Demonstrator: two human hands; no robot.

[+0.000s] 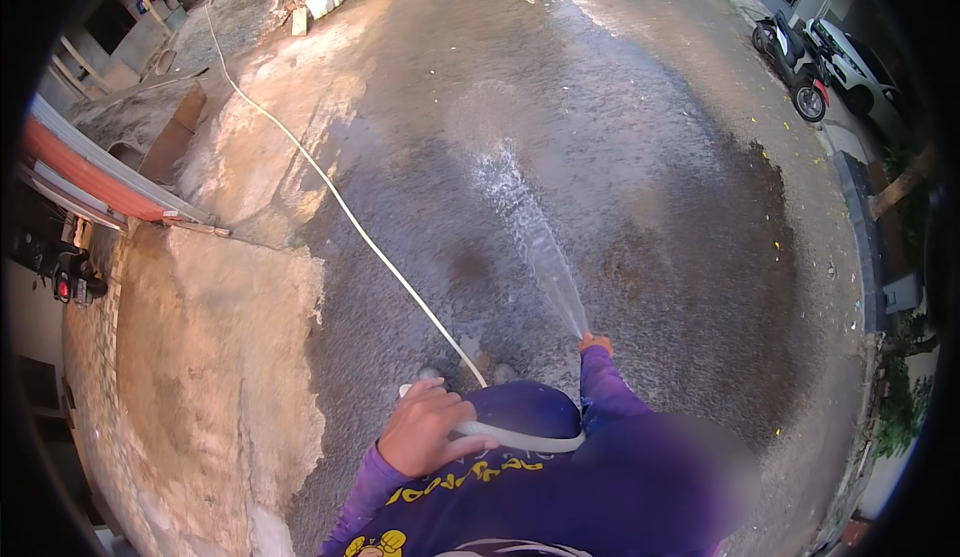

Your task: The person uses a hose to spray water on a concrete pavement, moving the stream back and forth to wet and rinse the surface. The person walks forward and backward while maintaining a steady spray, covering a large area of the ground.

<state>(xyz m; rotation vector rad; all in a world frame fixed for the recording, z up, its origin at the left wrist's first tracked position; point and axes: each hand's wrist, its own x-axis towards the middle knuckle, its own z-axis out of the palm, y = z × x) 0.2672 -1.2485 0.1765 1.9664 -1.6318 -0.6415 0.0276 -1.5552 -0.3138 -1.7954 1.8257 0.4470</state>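
Note:
My left hand (430, 429), in a purple sleeve, is closed around a pale hose (528, 441) close to my body. From there the hose bends across the front of my dark shirt toward my right arm. My right hand (595, 342) reaches forward, closed at the hose's end, which the fingers hide. A jet of water (540, 242) shoots out ahead of it and breaks into white spray on the road. The tips of my shoes (503, 372) show just beyond the shirt.
Wet dark pavement (640, 167) spreads ahead, with dry concrete (220, 347) at left. The hose's long run crosses the ground toward the far left. A scooter (792, 65) and a white car (850, 65) stand far right; another motorbike (75, 277) is at left. A low kerb wall (862, 237) edges the right.

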